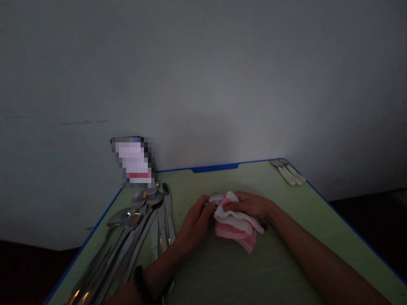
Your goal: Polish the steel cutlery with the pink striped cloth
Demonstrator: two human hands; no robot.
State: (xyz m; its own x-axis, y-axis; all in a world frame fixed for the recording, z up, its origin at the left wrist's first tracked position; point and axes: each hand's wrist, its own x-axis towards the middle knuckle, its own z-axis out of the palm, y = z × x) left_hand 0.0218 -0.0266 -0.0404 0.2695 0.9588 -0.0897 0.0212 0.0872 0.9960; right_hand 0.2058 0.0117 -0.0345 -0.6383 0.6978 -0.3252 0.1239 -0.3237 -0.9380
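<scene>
Near the middle of the table, my left hand (199,218) pinches the edge of a spoon (216,198), whose rounded, shiny bowl shows between my two hands. My right hand (249,204) is closed on a pink and white cloth (233,224) pressed against the spoon. Folds of the cloth hang down below my right fingers. Most of the spoon's handle is hidden by the cloth and hand. A dark tip shows by my right wrist, but I cannot tell whether it belongs to the spoon.
Several metal spoons (119,217) lie piled at the left, with table knives (161,220) beside them, partly under my left forearm. White-handled forks (289,173) rest at the far right corner. A phone (133,159) leans on the wall (203,76) behind the blue-edged table (197,275).
</scene>
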